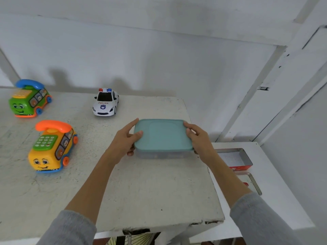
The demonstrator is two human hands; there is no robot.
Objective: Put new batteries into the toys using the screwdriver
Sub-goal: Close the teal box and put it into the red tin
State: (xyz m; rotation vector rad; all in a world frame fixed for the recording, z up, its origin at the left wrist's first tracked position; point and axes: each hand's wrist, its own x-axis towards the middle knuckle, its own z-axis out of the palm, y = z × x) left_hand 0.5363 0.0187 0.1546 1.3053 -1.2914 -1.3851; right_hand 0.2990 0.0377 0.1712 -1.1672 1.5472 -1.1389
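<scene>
A shallow plastic box (163, 152) with a teal lid (162, 134) is seen at the centre of the frame, set on a speckled white table (150, 191) near its right edge. The box is held at both short ends. The left hand (126, 140) is curled round the left end: its thumb is laid on top of the lid near the corner, its index finger is stretched along the far left corner, and other fingers are tucked under the lower edge. The right hand (199, 138) is wrapped round the right end, with bent fingers laid over the lid's edge and the rest of the hand against the side. Grey sleeves (256, 218) are seen on both forearms at the bottom of the frame.

Three toys are placed on the table, well apart from the box. A white police car (106, 102) with red and blue roof lights is found just above and left of the box. A green bus-shaped toy phone (29, 100) with a blue handset is at the upper left. A yellow bus-shaped toy phone (53, 149) with an orange handset and green keypad is at the middle left.

At the right of the frame, on a lower white surface (276, 191), an open red tin (237, 159) is seen beside the table, with a flat metal lid (253, 183) just below it. The box's contents cannot be made out.
</scene>
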